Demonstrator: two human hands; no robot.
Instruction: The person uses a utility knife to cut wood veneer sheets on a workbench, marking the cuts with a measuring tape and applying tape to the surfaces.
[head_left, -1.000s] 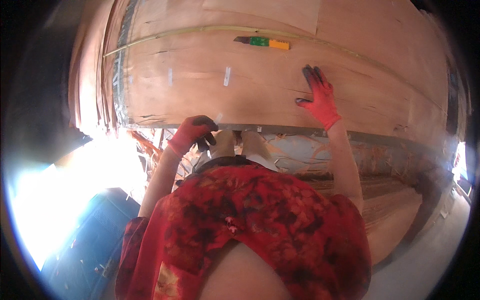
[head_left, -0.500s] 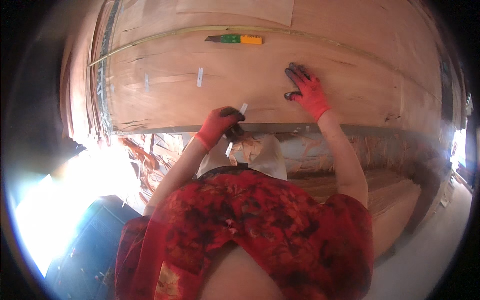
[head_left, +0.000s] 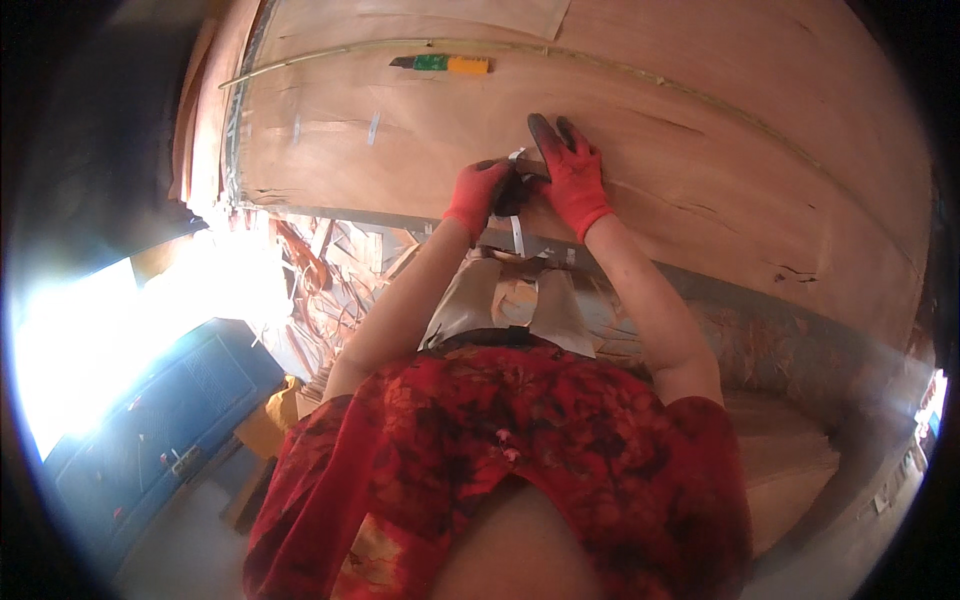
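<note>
Red-gloved, the right hand (head_left: 572,175) presses flat and open to steady the veneer sheet (head_left: 700,150), while the left hand (head_left: 482,195) pinches what seems a tape strip (head_left: 516,232).

A thin brown wood veneer sheet (head_left: 700,130) is pressed by the red-gloved right hand (head_left: 572,180); pale tape strip (head_left: 516,232) is pinched by the red-gloved left hand (head_left: 482,195).

Single head-worn fisheye, close, facing down over wooden sheet (head_left: 700,150).
</note>
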